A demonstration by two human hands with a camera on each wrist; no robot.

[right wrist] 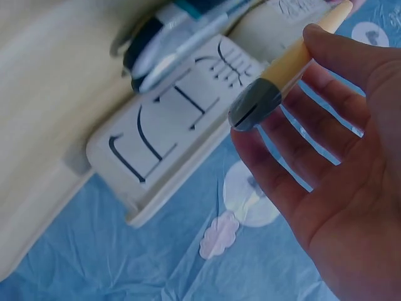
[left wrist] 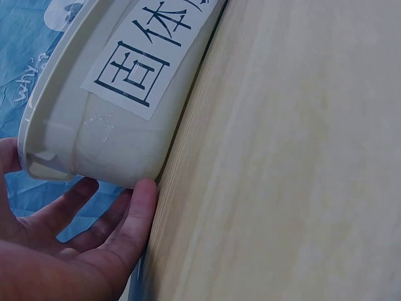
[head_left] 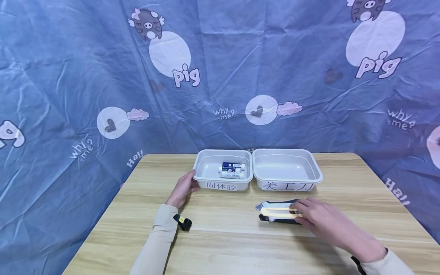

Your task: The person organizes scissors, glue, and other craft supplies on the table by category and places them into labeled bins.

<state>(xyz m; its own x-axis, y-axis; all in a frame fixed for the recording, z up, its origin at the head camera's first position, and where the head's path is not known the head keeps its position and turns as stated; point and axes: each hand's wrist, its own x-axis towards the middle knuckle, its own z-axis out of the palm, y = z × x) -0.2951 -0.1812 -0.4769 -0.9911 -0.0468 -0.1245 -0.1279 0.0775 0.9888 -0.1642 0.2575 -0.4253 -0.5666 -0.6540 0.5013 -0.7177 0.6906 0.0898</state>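
Note:
My right hand (head_left: 323,221) pinches a slim yellow utility knife (head_left: 276,212) between thumb and fingers. In the right wrist view its dark grey end (right wrist: 255,103) points away from the thumb. Beside and beneath it in the head view are black-and-white utility knives (head_left: 280,204) on the table. At the left bin (head_left: 223,185), my left hand (head_left: 183,189) holds the near left corner, thumb at the rim and fingertips against the lower side wall (left wrist: 119,153). Several glue sticks (head_left: 232,170) lie inside that bin.
A second white bin (head_left: 287,181) stands right beside the left one, with a printed label (head_left: 287,186) on its front. Both are near the back edge of the wooden table (head_left: 223,244). A blue patterned cloth (head_left: 227,76) hangs behind and around the table.

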